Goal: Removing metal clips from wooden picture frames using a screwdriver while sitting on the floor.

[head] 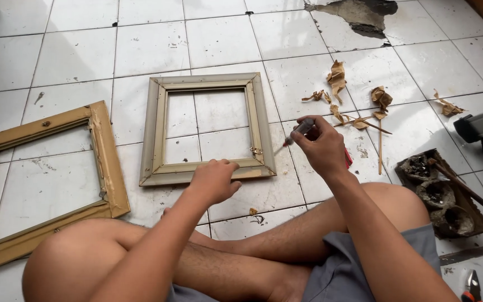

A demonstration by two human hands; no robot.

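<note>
A silver-grey picture frame [208, 127] was laid flat on the white tiled floor [74, 56], directly in front of the crossed bare legs of a seated person. The left hand [214, 180] was rested on the frame's near rail, fingers curled loosely over the moulding and pressed down on it rather than closed around it. The right hand [322, 146] was held just beside the frame's near right corner, above the floor, and was closed around a slim screwdriver [297, 133] with a red handle (the handle was mostly hidden in the palm, a red edge being seen at the heel of the hand). The tool's shaft was pinched between thumb and fingertips, and its tip was pointed down and to the left, towards a small metal fitting at the inner corner of the frame.

A second frame, gold-coloured [46, 184], was placed to the left, well apart from the hands and turned at a slant. Scraps of torn brown paper [339, 84] were scattered beyond the right hand. A dark, dirty moulded tray [443, 196] was set at the right, with a thin stick laid across it, and red-handled pliers [470, 288] were seen at the lower right edge.
</note>
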